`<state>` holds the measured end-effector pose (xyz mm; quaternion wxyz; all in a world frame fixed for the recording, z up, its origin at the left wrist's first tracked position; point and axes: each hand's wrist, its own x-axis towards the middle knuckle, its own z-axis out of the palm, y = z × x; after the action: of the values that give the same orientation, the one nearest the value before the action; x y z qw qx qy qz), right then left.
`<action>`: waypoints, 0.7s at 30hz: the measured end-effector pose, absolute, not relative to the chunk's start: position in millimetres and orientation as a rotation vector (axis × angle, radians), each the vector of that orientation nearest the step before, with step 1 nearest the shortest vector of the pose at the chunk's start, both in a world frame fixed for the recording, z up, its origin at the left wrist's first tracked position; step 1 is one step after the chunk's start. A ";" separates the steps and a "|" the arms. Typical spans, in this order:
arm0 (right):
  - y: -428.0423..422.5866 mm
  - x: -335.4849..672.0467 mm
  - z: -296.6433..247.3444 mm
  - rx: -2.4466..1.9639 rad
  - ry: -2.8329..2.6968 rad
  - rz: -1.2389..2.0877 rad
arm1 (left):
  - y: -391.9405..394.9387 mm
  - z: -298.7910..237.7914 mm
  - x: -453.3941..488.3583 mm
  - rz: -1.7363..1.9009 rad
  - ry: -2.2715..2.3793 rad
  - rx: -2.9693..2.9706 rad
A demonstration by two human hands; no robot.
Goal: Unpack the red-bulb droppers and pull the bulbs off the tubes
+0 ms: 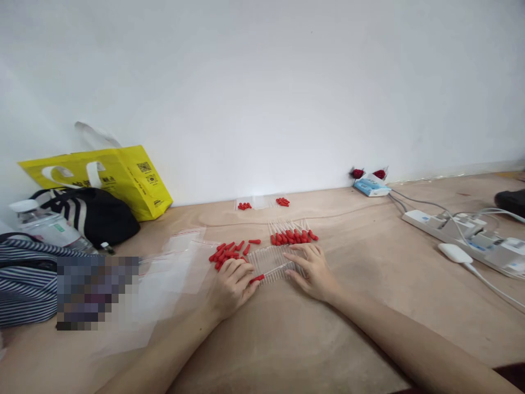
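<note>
My left hand (233, 285) is closed, its thumb and fingertips pinching a red rubber bulb (257, 279). A thin clear dropper tube (275, 268) runs from that bulb toward my right hand (312, 271), whose thumb and fingers close on its far end. Below the tube, a row of loose clear tubes (259, 261) lies side by side on the table. A heap of loose red bulbs (223, 253) sits just beyond my left hand. Past my right hand lies a bunch of droppers with red bulbs (293, 236), their tubes pointing away from me.
Clear plastic zip bags (180, 268) lie flat on the left. Small bags with red bulbs (245, 206) rest by the wall. A yellow bag (151, 183), a black bag (110, 216) and a bottle (53, 227) stand at left. A power strip (435, 227) with cables lies right.
</note>
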<state>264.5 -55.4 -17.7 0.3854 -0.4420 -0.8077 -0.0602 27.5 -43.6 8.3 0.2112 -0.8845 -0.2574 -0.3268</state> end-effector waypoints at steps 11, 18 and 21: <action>-59.9 255.0 -13.0 -1.026 -2.246 -0.195 | -47.2 4.8 30.1 -0.936 -0.626 -2.461; -59.9 253.7 -14.2 -1.025 -2.248 -0.188 | -47.3 4.2 30.2 -0.920 -0.621 -2.462; -59.1 252.9 -15.3 -1.018 -2.237 -0.183 | -48.1 3.8 31.0 -0.923 -0.620 -2.462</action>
<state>252.9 -59.1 -15.3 0.3322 -0.3895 -0.8562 -0.0702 31.0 -48.1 3.8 0.2183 -0.8894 -0.2239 -0.3336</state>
